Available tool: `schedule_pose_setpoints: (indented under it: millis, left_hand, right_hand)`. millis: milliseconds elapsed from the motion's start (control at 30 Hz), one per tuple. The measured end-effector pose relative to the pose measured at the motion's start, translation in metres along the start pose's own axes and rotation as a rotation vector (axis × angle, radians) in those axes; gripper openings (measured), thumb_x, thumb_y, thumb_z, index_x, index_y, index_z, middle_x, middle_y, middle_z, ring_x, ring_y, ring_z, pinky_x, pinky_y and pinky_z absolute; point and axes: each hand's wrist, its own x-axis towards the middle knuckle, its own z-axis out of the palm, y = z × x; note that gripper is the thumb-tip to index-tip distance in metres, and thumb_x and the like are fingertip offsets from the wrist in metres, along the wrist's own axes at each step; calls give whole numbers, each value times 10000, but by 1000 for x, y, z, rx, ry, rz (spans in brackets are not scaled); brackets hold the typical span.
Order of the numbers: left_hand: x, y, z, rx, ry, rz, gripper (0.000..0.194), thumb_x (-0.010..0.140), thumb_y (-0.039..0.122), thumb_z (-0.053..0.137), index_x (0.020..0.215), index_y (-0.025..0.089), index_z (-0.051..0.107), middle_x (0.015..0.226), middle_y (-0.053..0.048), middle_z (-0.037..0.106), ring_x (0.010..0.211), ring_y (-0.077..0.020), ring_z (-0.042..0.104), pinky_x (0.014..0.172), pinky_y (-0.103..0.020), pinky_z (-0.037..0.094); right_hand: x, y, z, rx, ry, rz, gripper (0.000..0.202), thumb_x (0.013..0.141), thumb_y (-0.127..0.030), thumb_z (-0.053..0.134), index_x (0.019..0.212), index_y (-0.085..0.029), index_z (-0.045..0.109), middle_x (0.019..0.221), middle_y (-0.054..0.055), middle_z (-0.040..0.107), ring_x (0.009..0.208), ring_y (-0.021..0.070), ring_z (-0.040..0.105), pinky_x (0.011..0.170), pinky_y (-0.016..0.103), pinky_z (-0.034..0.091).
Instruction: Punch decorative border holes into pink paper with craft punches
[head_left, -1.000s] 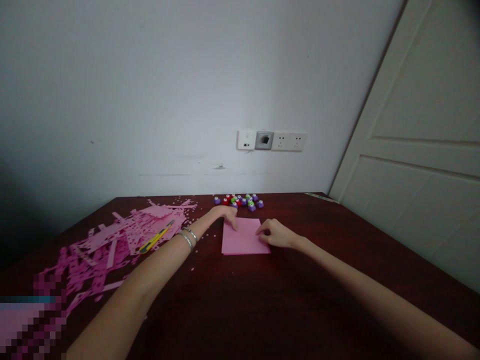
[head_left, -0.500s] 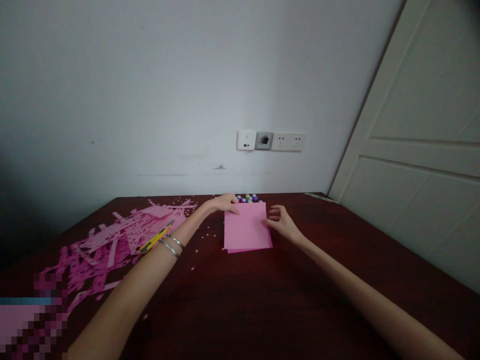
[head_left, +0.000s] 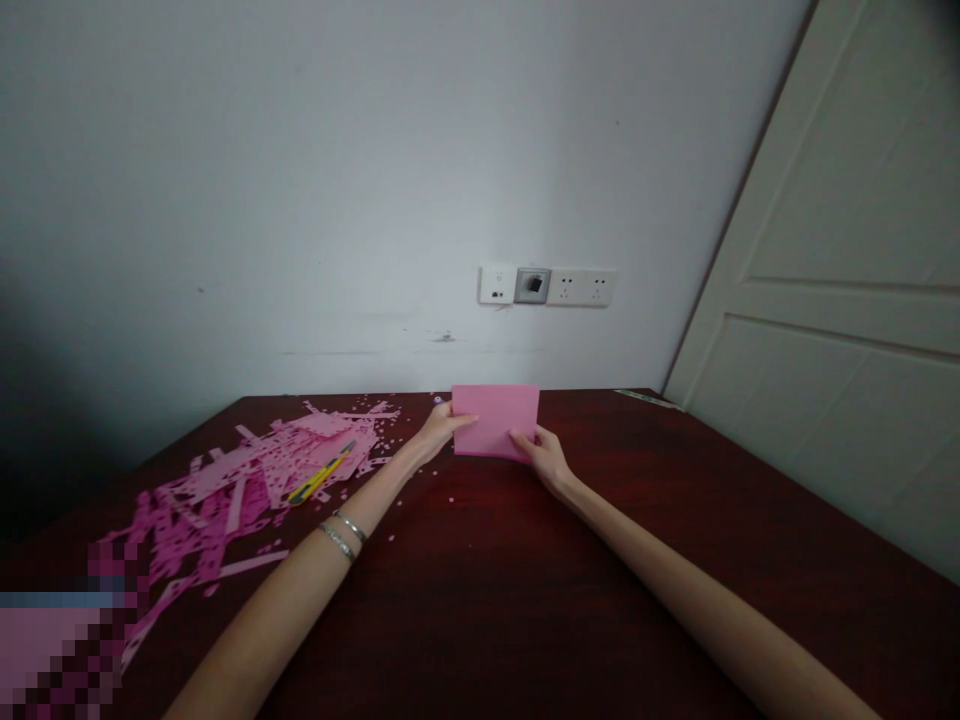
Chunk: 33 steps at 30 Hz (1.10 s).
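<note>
Pink paper sheets [head_left: 495, 408] are held up between both hands near the table's back edge, tilted so that their face points toward me. My left hand [head_left: 442, 424] grips their left edge, thumb on the front and fingers behind. At the lower right corner my right hand [head_left: 544, 452] pinches the sheets, its thumb in front. How many sheets there are cannot be made out. A small purple item [head_left: 439, 401] shows just behind my left hand.
Pink paper strips and scraps [head_left: 247, 470] are heaped on the left of the dark red table [head_left: 480, 620], a yellow cutter [head_left: 322, 474] on them. A thin strip [head_left: 647, 399] lies at the back right. Sockets [head_left: 581, 288] are on the wall behind.
The pink sheets have been raised and tilted up, now hiding most of the small round items behind them. My right hand, open beside them before, has closed on their lower right corner.
</note>
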Motion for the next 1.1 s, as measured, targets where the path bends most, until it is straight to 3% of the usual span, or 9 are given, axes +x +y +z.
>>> schedule_pose_setpoints:
  millis: [167,500,800,1100]
  left_hand:
    - [-2,-26,-8,35,76,-93,378,488,276,783,791,83,667,781,-84,686,696,-180,615,690,-299,475]
    - [-10,-14,0,78,134,33,276,561,240,722,792,108,650,723,-33,669,650,-148,581,631,-252,451]
    - [-14,-33,-3,71,141,69,207,596,243,572,752,115,617,665,-13,632,625,-152,551,607,-249,422]
    - [-18,-43,3,-9,239,43,157,564,275,540,636,138,569,611,10,583,618,-138,514,623,-243,396]
  right_hand:
    - [-6,4,-1,70,-87,50,433,649,-414,671,976,-143,587,972,94,664,859,227,619,798,385,487]
    - [-1,4,-3,36,-64,-51,368,713,-373,597,1005,-168,504,1052,109,623,925,214,607,831,367,482]
    - [-5,-3,-2,-48,-58,-84,309,724,-310,562,984,-185,451,1035,102,592,922,199,583,835,348,467]
    - [-9,5,1,-101,-2,-153,342,754,-262,499,1085,-187,460,1100,82,565,1020,211,521,944,377,371]
